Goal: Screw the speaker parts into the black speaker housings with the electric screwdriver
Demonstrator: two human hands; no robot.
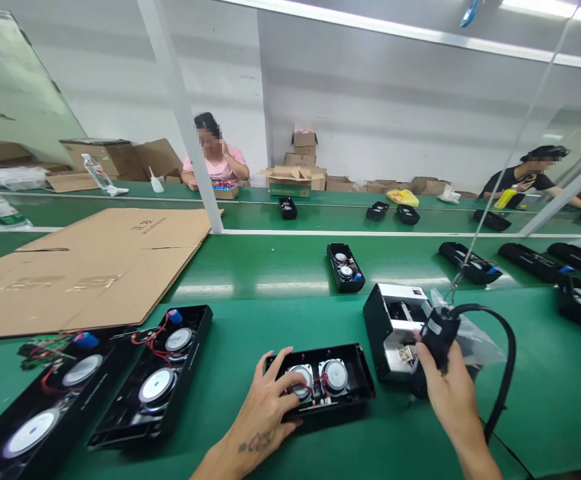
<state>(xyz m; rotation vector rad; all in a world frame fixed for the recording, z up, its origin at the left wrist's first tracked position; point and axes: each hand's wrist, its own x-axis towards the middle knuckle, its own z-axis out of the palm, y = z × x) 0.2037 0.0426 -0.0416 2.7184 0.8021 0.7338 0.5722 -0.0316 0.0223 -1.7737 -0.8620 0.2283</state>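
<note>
My left hand (265, 403) grips the left end of a black speaker housing (353, 390), thumb at the near side and fingers over the top. Two round silver-white speakers with red and black wires sit inside this open housing. My right hand (448, 390) is wrapped around a black electric screwdriver (439, 337), which hangs from a cable and has a thick black cord. Its tip points down beside a black-and-silver screw feeder box (383, 333), right of the housing. The tip itself is partly hidden by the hand.
Two longer open speaker housings (158, 387) with loose wires lie at left, near a flat cardboard sheet (95, 267). A small speaker housing (345, 268) and several black ones lie on the green line beyond. Two people (218, 160) sit across; a white post (185, 120) rises between.
</note>
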